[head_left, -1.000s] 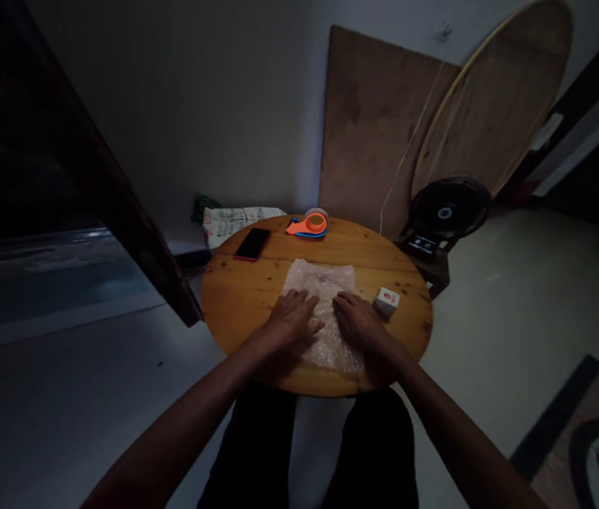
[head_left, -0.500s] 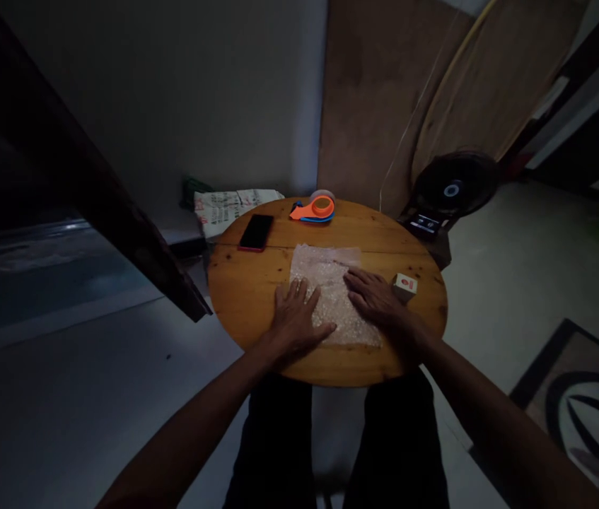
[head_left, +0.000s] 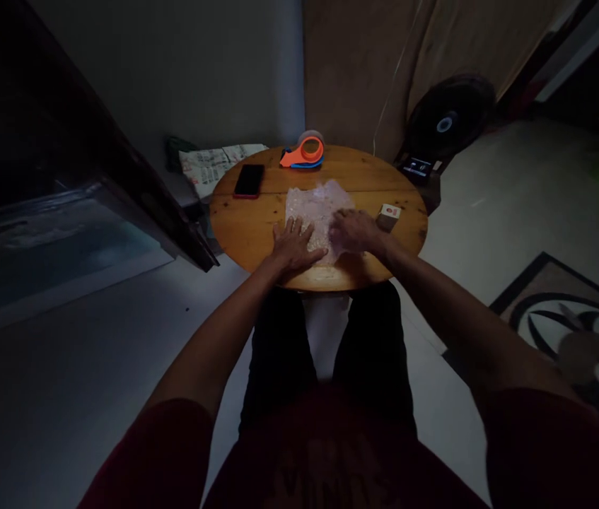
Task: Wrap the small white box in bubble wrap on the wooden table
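Observation:
A sheet of bubble wrap (head_left: 312, 201) lies on the round wooden table (head_left: 246, 240) in front of me. Its far edge is crumpled and slightly raised. My left hand (head_left: 293, 245) rests flat on the sheet's near left part, fingers spread and thumb out to the right. On the right side of the wrap, my right hand (head_left: 355, 231) has its fingers curled in and closed on the plastic; the fingertips are blurred. A small box (head_left: 388, 216) with a red mark stands just right of the right hand.
An orange and blue tape dispenser (head_left: 304, 152) stands at the table's far edge. To its left lies a phone (head_left: 249, 181) with a red edge. Behind the table on the right is a black fan (head_left: 444, 124); a printed white sack (head_left: 214, 166) sits at the back left.
My right hand has gone from lying flat to curled on the wrap, whose right side is now bunched. The left hand stays flat. The view has tilted down.

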Demonstrator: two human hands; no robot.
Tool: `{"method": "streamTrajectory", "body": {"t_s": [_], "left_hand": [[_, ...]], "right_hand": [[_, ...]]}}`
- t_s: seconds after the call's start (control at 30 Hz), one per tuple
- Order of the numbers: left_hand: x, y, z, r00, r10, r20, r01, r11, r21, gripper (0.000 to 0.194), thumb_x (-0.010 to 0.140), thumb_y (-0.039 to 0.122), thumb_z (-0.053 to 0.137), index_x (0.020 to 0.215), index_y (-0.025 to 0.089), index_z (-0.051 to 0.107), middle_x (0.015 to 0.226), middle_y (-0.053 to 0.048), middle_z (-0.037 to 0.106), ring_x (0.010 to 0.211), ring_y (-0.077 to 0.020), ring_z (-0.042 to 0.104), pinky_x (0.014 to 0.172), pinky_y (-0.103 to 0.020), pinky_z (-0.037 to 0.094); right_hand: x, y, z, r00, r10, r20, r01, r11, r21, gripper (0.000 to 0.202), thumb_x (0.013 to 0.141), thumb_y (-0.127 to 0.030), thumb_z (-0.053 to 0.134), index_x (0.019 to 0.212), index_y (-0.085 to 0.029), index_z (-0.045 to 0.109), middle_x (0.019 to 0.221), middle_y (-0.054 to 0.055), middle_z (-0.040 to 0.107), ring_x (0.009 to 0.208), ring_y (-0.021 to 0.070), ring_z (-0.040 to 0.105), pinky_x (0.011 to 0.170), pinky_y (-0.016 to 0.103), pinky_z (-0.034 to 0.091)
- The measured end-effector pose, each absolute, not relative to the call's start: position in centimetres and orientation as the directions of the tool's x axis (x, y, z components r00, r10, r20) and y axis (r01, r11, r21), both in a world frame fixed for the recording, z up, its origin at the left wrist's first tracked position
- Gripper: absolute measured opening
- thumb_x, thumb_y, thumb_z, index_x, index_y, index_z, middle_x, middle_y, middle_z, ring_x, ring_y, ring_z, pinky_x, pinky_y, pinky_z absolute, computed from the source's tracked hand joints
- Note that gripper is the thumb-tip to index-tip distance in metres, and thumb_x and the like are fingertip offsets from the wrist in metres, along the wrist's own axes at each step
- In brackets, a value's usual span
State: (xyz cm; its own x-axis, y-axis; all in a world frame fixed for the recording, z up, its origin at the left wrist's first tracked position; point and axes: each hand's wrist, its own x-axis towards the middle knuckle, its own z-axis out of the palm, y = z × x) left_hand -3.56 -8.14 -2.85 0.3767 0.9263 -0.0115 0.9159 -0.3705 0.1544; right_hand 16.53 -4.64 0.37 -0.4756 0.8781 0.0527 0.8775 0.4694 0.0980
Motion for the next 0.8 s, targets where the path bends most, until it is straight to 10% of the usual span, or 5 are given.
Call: {"method": "streamTrajectory", "body": {"t_s": [0.8], "left_hand": [[-3.1, -8.5, -2.5, 0.318, 0.948, 0.026, 0.928, -0.316, 0.195, 0.092, 0.078, 0.078, 0.034, 0.149, 0.023, 0.020, 0.157, -0.012, 0.017, 0.143, -0.0388, 0.009, 0.112, -0.057, 0.004]], "right_hand": [[21.3, -7.1, -3.0, -0.420, 0.873, 0.248, 0.888, 0.451, -0.087, 0.045, 0.095, -0.041, 0.033, 0.127, -0.014, 0.050, 0.140, 0.016, 0.048, 0.122, 0.0304, 0.044, 0.097, 0.043, 0.028]]}}
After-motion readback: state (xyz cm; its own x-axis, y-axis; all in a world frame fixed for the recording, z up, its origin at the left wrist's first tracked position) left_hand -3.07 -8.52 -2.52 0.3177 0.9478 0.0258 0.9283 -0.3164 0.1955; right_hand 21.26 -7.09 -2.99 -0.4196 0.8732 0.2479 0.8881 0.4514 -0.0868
